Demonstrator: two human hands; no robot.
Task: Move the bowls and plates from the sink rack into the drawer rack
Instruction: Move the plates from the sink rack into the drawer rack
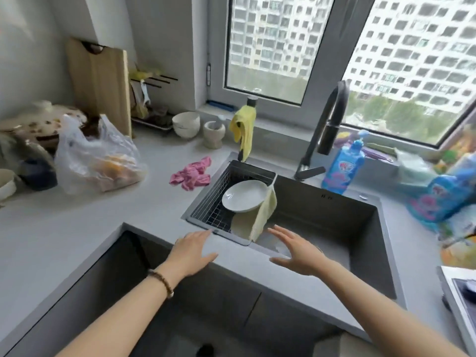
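A white plate [243, 195] lies tilted in the wire sink rack [213, 202] at the left end of the dark sink [334, 222]. A pale yellow cloth [258, 220] hangs over the rack's right edge, partly covering the plate. My left hand [192, 251] hovers over the counter edge just in front of the rack, fingers spread, holding nothing. My right hand [296, 251] is open over the sink's front rim, to the right of the cloth. Below my arms is a dark opening; I cannot make out a drawer rack in it.
A pink cloth [192, 175] lies on the counter left of the sink. A plastic bag with fruit [100, 161], stacked white bowls [186, 123], a mortar [213, 132] and a cutting board [99, 83] stand behind. A black tap [327, 130] and blue soap bottle [342, 166] stand behind the sink.
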